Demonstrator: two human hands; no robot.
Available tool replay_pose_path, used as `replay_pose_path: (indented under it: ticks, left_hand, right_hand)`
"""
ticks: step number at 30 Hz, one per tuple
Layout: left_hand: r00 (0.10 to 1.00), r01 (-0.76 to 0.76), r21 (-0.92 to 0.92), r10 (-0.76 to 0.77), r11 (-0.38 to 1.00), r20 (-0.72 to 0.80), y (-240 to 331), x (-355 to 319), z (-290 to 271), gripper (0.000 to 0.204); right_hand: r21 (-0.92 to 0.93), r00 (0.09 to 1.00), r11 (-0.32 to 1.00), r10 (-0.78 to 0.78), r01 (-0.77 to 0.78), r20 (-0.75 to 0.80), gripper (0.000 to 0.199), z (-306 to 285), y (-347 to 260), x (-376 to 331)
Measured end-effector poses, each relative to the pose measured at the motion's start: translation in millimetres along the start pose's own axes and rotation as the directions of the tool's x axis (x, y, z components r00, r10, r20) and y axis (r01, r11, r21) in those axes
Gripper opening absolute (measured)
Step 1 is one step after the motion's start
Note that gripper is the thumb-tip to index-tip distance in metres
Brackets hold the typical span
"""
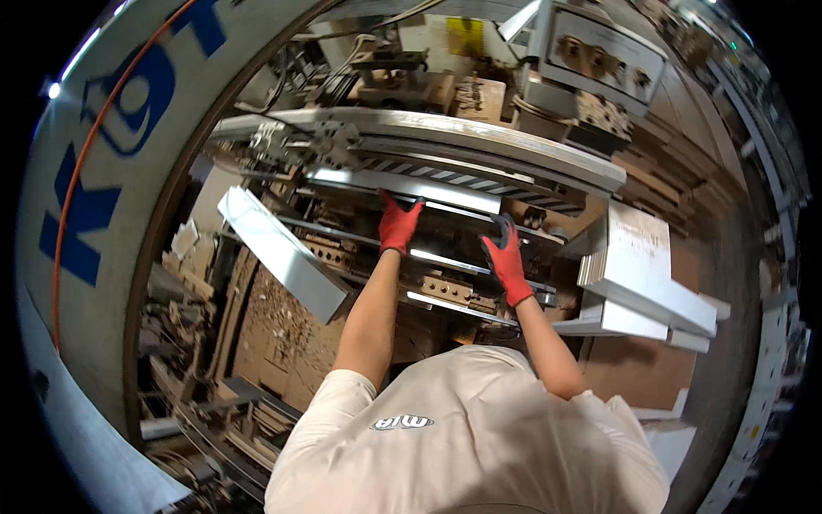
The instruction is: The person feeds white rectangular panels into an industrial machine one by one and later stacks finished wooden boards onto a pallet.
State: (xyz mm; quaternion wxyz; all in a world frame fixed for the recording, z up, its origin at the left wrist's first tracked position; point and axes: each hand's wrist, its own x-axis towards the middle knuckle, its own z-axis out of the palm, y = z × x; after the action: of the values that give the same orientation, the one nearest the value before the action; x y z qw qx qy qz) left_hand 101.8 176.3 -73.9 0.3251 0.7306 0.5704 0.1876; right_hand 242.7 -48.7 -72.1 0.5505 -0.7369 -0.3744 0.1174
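Nearest me is my beige shirt point(479, 428), w/ both forearms reaching fwd from it over the machine. Low on the L, wood chips point(278, 330) are scattered on a brown surface. Just ahead of me, approx. mid, there's a drilled block point(445, 289) w/ a row of holes, set betw. metal rails point(449, 262) running L to R. On the R, white boards point(638, 244) sit in a stack, more pcs lower down jutting out to the R; on the L, a few long white panels point(282, 253) lie together at a slant, near end toward me. Both hands are in red gloves w/ dark fingertips. R hand point(507, 261): open, thumb apart from fingers, nothing in its grip that I can see, just short of the strip's R end. L hand point(398, 227): also open, thumb & fingers spread, tips at the strip's near edge; can't tell if they press on it. The white strip point(411, 188) itself lies flat, L to R, beyond the rails, right by a black-&-white striped bar point(471, 182). Past that, a long metal beam point(428, 128) spans the machine; farther still, a yellow label point(465, 37) at approx. center & a grey control box point(604, 56) w/ knobs, upper R.
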Motion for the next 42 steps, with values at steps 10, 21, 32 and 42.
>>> replay_pose_path:
  ticks: [10,21,32,42]
  left_hand:
    - [0.995,-0.09,-0.08,0.087,0.993,-0.039,15.4,-1.5,8.2,0.11]
    - [0.961,0.271,-0.944,-0.111,0.186,0.254,41.1,-62.1,26.9,0.056]
    - [0.939,0.047,-0.902,-0.326,0.429,-0.106,27.8,-211.6,-105.1,0.065]
    - [0.866,-0.136,-0.624,-0.214,0.77,-0.452,-63.0,-150.4,-223.0,0.06]
  right_hand:
    - [0.072,0.993,0.993,0.094,-0.089,-0.068,0.053,18.9,22.9,19.7]
    - [0.396,0.988,0.907,0.103,-0.14,0.114,0.027,-18.5,-22.3,-44.2]
    - [-0.438,0.978,0.877,-0.15,0.2,0.147,0.051,-64.6,-12.9,-69.7]
    - [-0.635,0.939,0.708,-0.123,0.309,0.32,0.053,-54.2,-13.1,-64.4]
